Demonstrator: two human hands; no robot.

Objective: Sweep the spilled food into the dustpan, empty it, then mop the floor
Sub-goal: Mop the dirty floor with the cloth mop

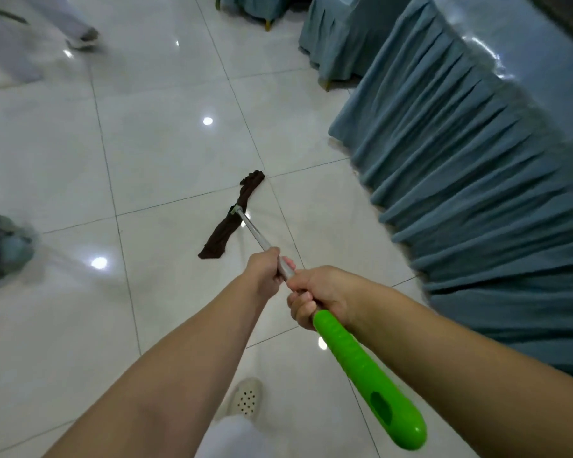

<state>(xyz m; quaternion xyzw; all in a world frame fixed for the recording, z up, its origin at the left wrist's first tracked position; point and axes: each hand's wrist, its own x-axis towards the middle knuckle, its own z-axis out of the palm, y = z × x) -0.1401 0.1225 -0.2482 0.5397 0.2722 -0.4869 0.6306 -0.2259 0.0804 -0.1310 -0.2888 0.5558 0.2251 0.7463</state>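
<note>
Brown mop head (233, 215) flat on tiles, L hand (266, 270) + R hand (315, 295) fingers clenched round mop pole (254, 231).

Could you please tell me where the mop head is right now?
The brown mop head lies flat on the white tiled floor near the centre of the head view, ahead of both hands and left of the blue skirted table.

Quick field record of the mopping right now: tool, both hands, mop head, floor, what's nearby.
tool: mop, metal shaft, green grip end
left hand: grips the shaft, farther down
right hand: grips the shaft just above the green grip
mop head: dark cloth, lying on the floor
floor: glossy white tile, no spill visible
nearby: blue skirted table at right
</note>
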